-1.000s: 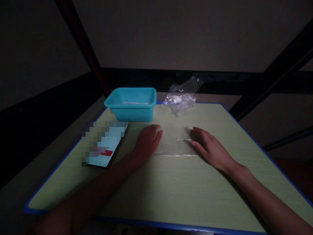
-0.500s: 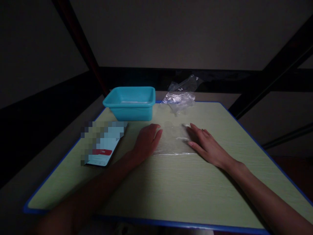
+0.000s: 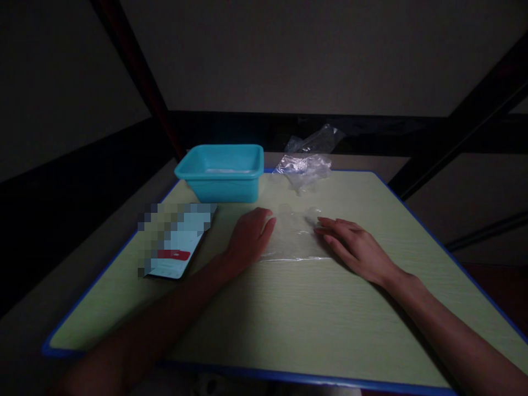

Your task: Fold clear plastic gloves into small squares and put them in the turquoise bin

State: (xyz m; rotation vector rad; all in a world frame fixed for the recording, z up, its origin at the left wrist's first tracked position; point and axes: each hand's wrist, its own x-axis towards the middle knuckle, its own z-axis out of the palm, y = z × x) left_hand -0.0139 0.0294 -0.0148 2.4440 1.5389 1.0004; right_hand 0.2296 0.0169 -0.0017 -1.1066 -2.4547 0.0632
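Note:
A clear plastic bag (image 3: 292, 239) lies flat on the table between my two hands, its near edge catching the light. My left hand (image 3: 251, 234) rests at the bag's left side, thumb and fingers apart, with nothing gripped. At the right side of the bag, my right hand (image 3: 355, 246) has its fingers stretched out over the edge, palm down and holding nothing. Whether the right fingertips press on the plastic cannot be made out.
A turquoise plastic basin (image 3: 223, 187) stands at the table's back left. Behind the flat bag is a crumpled heap of clear plastic (image 3: 307, 165). A phone (image 3: 177, 245) with a lit screen lies left of my left arm. The pale table (image 3: 289, 319) has a blue rim.
My right hand has shifted slightly to the right, its fingers drawing closer together and pulling back from the bag's far corner. My left hand stays almost where it was.

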